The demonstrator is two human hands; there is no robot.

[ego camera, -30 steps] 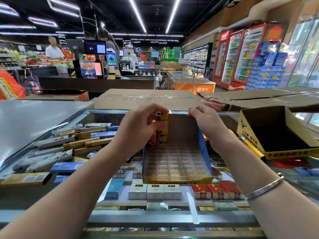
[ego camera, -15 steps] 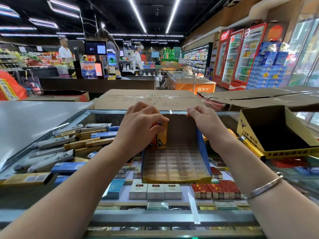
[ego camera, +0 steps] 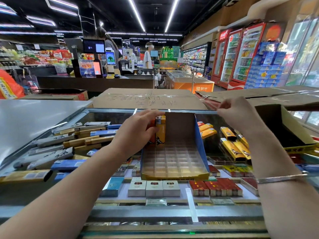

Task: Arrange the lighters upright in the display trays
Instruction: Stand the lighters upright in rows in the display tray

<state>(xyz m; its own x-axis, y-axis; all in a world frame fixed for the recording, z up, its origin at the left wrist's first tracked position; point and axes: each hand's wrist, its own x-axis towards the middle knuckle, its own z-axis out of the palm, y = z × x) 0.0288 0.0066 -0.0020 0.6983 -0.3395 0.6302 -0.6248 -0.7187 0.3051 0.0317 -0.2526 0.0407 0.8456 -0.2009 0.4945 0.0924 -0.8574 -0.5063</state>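
A display tray [ego camera: 202,145] with blue sides, a brown back wall and a clear gridded insert stands on the glass counter. My left hand [ego camera: 136,130] grips a yellow lighter [ego camera: 160,130] standing upright in the tray's back left corner, with an orange lighter beside it partly hidden by my fingers. My right hand [ego camera: 240,114] hovers to the right of the tray, above loose yellow lighters [ego camera: 233,145] lying flat on the glass; its fingers are pinched together, and I cannot see anything in them.
A second open yellow carton [ego camera: 300,149] sits at the right. Long boxes [ego camera: 69,144] lie piled at the left. Cigarette packs [ego camera: 153,188] show under the glass. Flat cardboard [ego camera: 146,99] lies behind the counter. People stand at the checkout far back.
My right hand let go of the tray's back wall and swung right, over the loose lighters. My left hand pushed the lighters down into the tray's back left corner.
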